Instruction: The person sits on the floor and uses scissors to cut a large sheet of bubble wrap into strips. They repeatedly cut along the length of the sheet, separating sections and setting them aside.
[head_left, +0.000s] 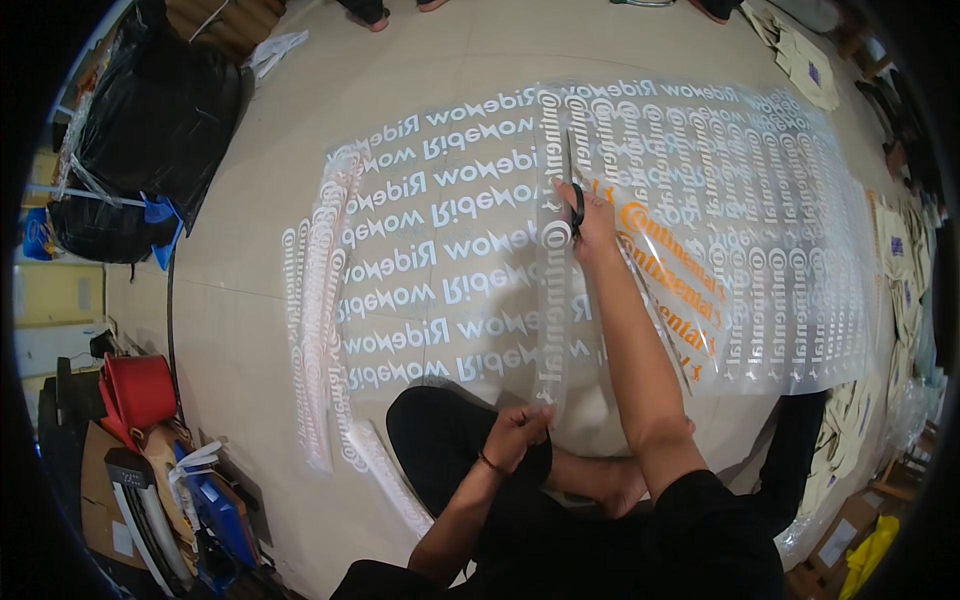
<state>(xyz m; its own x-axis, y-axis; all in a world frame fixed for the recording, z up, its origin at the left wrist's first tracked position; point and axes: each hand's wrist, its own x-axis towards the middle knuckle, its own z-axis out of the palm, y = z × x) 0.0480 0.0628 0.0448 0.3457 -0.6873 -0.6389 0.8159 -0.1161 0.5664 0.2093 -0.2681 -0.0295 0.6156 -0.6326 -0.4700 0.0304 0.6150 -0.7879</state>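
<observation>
My right hand (594, 219) grips black-handled scissors (577, 210), their blades pointing away from me along the edge of a clear film strip (553, 300) printed with white lettering. Between thumb and fingers, my left hand (516, 436) pinches the strip's near end. To the right of the cut spreads a wide transparent film sheet (780, 315) with repeated columns of white lettering. A curled piece of film with orange lettering (675, 274) lies under my right forearm. Beneath everything, film with pale mirrored lettering (442, 247) covers the floor.
Narrow film strips (319, 322) are heaped at left, with another strip (390, 480) beside my knee. Black plastic-wrapped bundles (157, 127), a red container (142, 390) and cardboard (105, 487) stand further left. Cream fabric pieces (840, 442) lie at right. Other people's feet (375, 19) show at the top.
</observation>
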